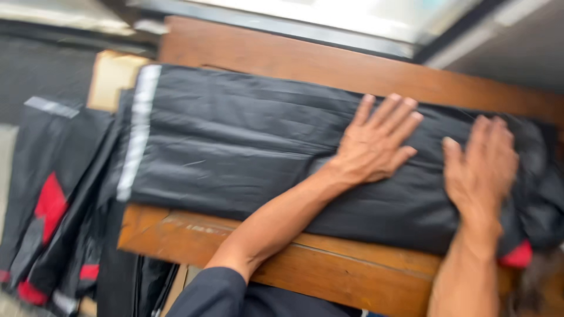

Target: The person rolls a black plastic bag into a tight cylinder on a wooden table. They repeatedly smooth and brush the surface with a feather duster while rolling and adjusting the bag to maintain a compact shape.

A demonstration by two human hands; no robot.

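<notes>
A folded black garment (pixel 235 141) with a pale grey strip along its left edge lies across a brown wooden table (pixel 329 270). My left hand (pixel 376 144) rests flat on the cloth right of its middle, fingers spread and pointing away from me. My right hand (pixel 480 170) presses flat on the cloth's right end, slightly blurred. A bit of red fabric (pixel 518 256) shows under the cloth beside my right wrist. Neither hand grips anything.
More black garments with red patches and grey strips (pixel 56 199) hang off the table's left side. A pale wooden block (pixel 111 76) stands behind the cloth's far left corner. A window frame runs along the back.
</notes>
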